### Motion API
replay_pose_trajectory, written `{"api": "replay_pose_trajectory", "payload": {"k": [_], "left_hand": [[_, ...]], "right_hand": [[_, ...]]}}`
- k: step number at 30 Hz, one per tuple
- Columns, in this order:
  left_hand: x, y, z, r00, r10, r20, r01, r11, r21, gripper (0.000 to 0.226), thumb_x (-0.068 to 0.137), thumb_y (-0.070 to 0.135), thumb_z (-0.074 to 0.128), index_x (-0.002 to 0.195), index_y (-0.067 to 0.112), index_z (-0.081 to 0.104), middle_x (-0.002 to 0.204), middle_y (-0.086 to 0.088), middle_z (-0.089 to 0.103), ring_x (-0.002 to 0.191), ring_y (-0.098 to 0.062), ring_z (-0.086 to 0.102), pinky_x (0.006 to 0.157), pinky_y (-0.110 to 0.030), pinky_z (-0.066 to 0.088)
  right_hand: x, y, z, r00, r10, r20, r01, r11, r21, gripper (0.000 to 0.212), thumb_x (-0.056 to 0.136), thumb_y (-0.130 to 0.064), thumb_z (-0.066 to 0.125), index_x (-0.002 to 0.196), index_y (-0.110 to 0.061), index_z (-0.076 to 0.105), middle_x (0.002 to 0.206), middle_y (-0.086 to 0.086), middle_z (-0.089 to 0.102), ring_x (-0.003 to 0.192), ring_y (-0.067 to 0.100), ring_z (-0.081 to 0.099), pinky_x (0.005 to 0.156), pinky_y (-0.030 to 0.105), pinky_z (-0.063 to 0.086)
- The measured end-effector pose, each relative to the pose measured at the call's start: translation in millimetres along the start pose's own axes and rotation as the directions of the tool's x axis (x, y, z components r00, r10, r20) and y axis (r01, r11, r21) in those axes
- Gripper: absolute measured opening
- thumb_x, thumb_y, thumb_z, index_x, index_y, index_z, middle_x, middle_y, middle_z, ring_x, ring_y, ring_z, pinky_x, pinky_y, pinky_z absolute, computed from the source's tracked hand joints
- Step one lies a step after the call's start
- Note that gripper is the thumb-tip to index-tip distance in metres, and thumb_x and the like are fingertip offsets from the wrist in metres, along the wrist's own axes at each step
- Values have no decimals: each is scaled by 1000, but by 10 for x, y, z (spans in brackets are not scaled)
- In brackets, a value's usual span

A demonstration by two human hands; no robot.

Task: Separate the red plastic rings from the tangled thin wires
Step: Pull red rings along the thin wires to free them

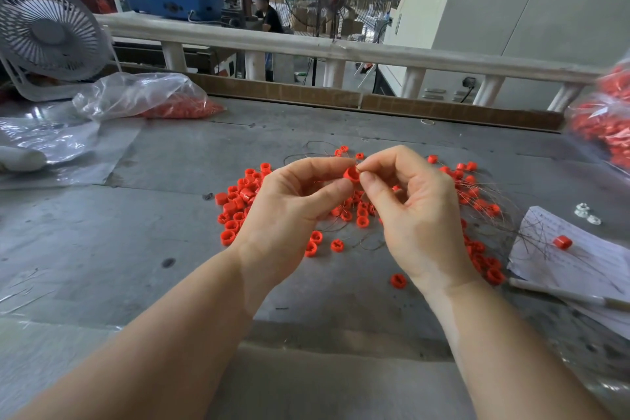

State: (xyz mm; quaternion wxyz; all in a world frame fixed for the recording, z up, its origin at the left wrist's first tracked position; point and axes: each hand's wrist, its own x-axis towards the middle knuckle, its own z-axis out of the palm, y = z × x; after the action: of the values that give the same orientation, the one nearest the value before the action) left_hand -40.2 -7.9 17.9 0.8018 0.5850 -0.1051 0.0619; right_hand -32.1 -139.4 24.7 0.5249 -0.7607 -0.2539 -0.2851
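Observation:
My left hand holds one red ring between thumb and fingers, raised above the grey table. My right hand pinches a thin wire right at that ring. Below the hands lie several loose red rings in a pile on the left, and more red rings tangled in thin dark wires on the right. Part of the heap is hidden behind my hands.
A clear plastic bag with red rings lies at the back left beside a white fan. Another bag of red rings sits at the right edge. Paper sheets with a ring, a pen and small white parts lie on the right.

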Motion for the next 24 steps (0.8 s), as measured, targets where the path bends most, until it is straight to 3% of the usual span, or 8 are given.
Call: {"api": "replay_pose_trajectory", "payload": {"k": [6, 11, 24], "left_hand": [[12, 0, -20, 998, 29, 47, -23, 992, -124, 21, 67, 9, 65, 89, 10, 68, 86, -5, 73, 84, -15, 69, 78, -24, 56], [21, 4, -42, 998, 35, 60, -22, 978, -210, 21, 68, 5, 63, 87, 13, 69, 82, -4, 71, 77, -12, 69, 68, -19, 55], [28, 22, -46, 995, -47, 88, 72, 951, -301, 26, 71, 2, 59, 87, 12, 76, 85, -7, 73, 81, -12, 70, 68, -16, 55]], "right_hand": [[17, -5, -27, 999, -10, -40, 8, 999, -37, 18, 87, 1, 59, 83, -17, 62, 74, -14, 61, 71, -4, 56, 66, 6, 39], [17, 18, -40, 999, -27, -42, 22, 994, -108, 11, 87, 1, 59, 87, -8, 66, 83, 1, 62, 76, 4, 56, 70, 10, 39], [12, 21, -52, 997, -55, -57, 47, 991, -121, 10, 86, 0, 61, 88, -7, 69, 83, 4, 65, 80, 8, 59, 72, 12, 41]]}}
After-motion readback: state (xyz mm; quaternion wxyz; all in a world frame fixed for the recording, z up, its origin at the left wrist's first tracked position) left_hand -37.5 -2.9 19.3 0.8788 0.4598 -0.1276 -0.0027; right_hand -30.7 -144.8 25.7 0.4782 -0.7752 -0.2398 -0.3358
